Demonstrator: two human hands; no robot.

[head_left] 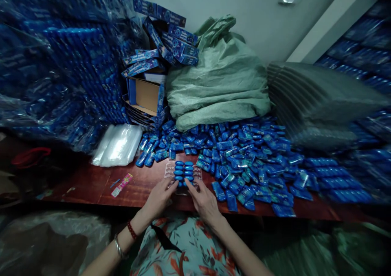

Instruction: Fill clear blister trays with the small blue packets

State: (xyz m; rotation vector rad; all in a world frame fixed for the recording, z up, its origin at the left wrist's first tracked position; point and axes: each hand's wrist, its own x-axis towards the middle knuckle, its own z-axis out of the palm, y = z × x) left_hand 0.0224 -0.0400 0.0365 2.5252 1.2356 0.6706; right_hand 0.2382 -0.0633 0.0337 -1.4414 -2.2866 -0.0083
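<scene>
A clear plastic tray (170,170) with molded hollows lies near the front edge of the table. Two columns of glossy blue capsule-shaped pieces (188,168) fill its middle, while hollows at both sides show no blue. My left hand (161,193) grips the tray's near left part, its thumb and forefinger by the lowest blue pieces. On the near right part, my right hand (205,200) is closed over the tray in the same way, thumb against the blue pieces. The fingers partly hide the lowest row.
Many small blue wrapped packets (244,162) are heaped behind and right of the tray. Clear plastic bags (117,145) and a pink strip (122,184) lie left. Behind stand open blue boxes (146,95), a large green sack (216,80) and stacked grey sheets (324,93).
</scene>
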